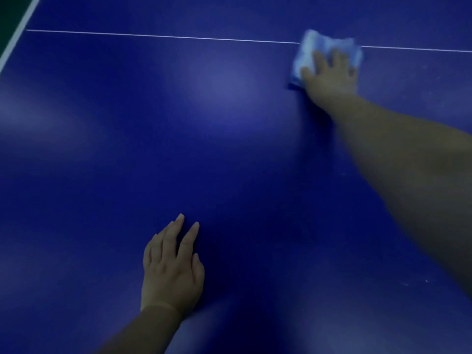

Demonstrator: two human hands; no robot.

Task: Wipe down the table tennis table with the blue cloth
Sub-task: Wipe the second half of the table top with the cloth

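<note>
The dark blue table tennis table (217,139) fills almost the whole view. A folded light blue cloth (310,51) lies on it at the upper right, across the thin white centre line. My right hand (332,75) presses flat on the cloth with the arm stretched out, fingers spread over its near part. My left hand (171,264) rests palm down on the bare table surface near the bottom middle, fingers slightly apart, holding nothing. The cloth and right hand are blurred.
A thin white line (153,35) runs across the table near the top. The white-edged table border (18,34) slants at the upper left, with dark green floor (10,11) beyond it. A few small pale specks (426,281) dot the surface at the lower right.
</note>
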